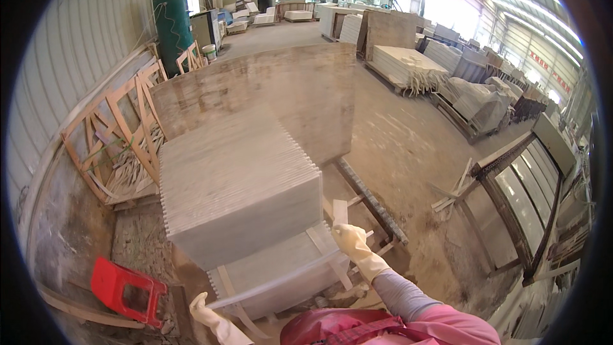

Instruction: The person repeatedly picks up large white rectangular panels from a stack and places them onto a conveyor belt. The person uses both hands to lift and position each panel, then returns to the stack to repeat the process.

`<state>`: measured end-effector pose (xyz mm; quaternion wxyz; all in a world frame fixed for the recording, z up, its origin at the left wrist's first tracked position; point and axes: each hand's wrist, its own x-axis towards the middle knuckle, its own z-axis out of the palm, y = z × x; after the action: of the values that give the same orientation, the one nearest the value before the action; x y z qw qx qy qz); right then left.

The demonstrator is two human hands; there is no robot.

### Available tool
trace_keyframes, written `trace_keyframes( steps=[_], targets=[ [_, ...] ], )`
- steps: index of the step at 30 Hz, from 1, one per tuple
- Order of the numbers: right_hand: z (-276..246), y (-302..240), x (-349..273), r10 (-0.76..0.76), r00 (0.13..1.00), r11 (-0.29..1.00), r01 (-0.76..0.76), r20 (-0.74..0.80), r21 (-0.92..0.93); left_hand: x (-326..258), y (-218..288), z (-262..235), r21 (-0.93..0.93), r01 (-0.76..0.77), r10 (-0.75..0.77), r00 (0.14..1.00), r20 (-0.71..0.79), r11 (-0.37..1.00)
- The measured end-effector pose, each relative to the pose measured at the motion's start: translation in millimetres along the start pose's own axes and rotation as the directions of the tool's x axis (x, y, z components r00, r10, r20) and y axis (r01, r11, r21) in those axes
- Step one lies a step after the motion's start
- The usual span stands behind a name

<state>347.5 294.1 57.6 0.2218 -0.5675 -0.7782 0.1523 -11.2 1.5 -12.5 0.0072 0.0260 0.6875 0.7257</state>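
Flanking lower slabs point(271, 268), left hand point(211, 317), right hand point(350, 240) holding white strip point(340, 209).

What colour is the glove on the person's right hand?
The right glove is pale creamy yellow; it shows best in the head view, the only one.

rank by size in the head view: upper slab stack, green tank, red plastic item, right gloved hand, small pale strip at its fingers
Largest to smallest:
1. Upper slab stack
2. Green tank and red plastic item: too alike to rank
3. Right gloved hand
4. Small pale strip
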Motion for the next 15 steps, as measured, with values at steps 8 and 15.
trace_keyframes(
  steps=[8,15],
  targets=[
    [3,1,3,-0.017,1.0,1.0,0.017,-0.018,0.007,1,5,4,-0.071,0.037,-0.038,0.999,-0.002,0.997],
    [8,4,6,-0.019,1.0,1.0,0.019,-0.022,0.01,-1,17,7,-0.02,0.075,-0.075,0.997,-0.01,0.997]
  ],
)
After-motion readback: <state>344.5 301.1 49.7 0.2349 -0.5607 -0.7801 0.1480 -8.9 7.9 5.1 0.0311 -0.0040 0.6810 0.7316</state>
